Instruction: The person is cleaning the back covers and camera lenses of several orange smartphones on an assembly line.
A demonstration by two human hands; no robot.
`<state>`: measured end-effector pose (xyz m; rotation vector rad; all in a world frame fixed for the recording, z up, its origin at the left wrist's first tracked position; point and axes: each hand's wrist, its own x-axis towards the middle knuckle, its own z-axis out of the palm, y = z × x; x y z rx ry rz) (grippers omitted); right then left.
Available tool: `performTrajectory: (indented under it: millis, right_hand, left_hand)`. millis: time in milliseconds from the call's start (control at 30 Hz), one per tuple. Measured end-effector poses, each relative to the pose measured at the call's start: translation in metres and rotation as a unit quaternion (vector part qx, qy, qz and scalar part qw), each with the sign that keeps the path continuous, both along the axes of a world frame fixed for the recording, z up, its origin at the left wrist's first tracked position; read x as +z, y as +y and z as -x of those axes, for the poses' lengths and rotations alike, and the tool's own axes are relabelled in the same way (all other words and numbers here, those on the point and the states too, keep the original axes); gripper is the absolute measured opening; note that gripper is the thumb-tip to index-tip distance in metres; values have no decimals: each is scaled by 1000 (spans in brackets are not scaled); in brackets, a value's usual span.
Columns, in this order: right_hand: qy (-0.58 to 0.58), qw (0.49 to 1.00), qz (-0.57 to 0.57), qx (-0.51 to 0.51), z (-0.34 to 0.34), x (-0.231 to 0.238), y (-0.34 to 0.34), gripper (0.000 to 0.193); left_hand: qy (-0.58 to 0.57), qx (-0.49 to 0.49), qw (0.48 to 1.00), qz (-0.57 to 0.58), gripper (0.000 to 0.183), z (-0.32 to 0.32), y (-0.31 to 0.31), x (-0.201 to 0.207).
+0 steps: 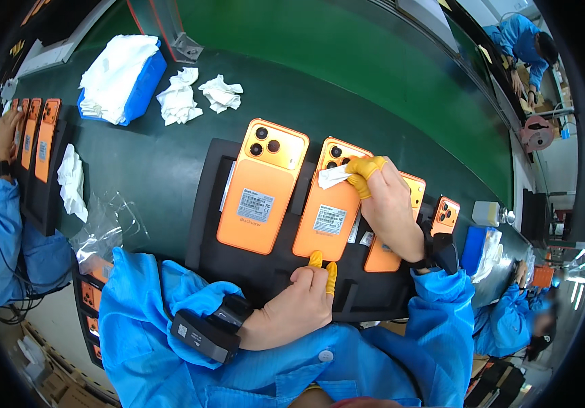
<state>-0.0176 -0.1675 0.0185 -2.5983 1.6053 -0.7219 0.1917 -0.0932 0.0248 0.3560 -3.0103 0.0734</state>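
Several orange smartphones lie back up in a black tray (pixel 204 204). My right hand (pixel 389 200), with yellow finger cots on thumb and finger, pinches a folded white wipe (pixel 334 177) against the middle phone (pixel 326 221), just below its cameras. At that phone's bottom edge, my left hand (pixel 299 299) is curled, with one yellow-cotted fingertip on the edge and another just beside it. To the left lies another phone (pixel 255 197) with a grey label. A third phone (pixel 382 257) is partly covered by my right hand and wrist.
A blue box (pixel 146 81) of white wipes and crumpled wipes (pixel 180 96) stand at the back left. Clear plastic (pixel 112 228) lies left of the tray. A co-worker's hand (pixel 8 132) touches phones at far left. Right: another phone (pixel 445 216), a bottle (pixel 486 213), more wipes.
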Motion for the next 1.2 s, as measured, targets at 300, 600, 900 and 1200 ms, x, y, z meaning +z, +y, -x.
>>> performTrajectory:
  millis: [300,600,900,1200]
  right_hand:
    - [-22,998,15,56,-24,5,-33,20]
    - [-74,996,-6,-39,4,5,-14,20]
    - [-62,997,5,38,-4,9,-37,19]
    - [-27,997,50,56,-30,-8,-21,20]
  left_hand:
    - [-9,-19,1000,-9,12,-1,-4,4]
    - [-23,-8,999,23,12,2,-1,2]
    - [-8,-3,1000,10,13,-2,-2,1]
    - [-22,-25,999,11,14,0,-4,0]
